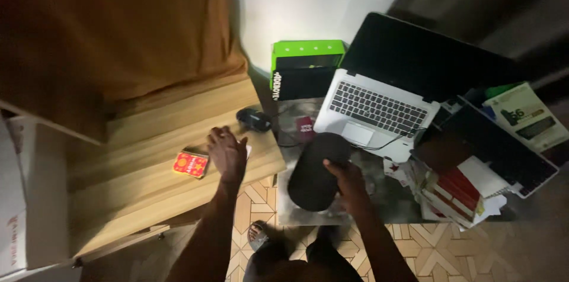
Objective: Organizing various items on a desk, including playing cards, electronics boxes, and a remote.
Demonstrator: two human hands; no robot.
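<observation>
My left hand (227,153) rests palm down on a light wooden surface (148,157), fingers spread, just right of a small red and yellow packet (191,164). A bit of white paper peeks out by its fingers. My right hand (347,182) grips the side of a tall black cylinder (317,169), which stands on a dark table (385,199) in front of an open silver laptop (379,107). A small black device (253,119) lies beyond my left hand.
A green and black box (305,69) stands against the white wall. A stack of books and papers (456,190), a second dark laptop (504,151) and a printed box (524,116) crowd the right. Brown fabric (118,33) hangs at upper left. Patterned floor tiles (255,199) show below.
</observation>
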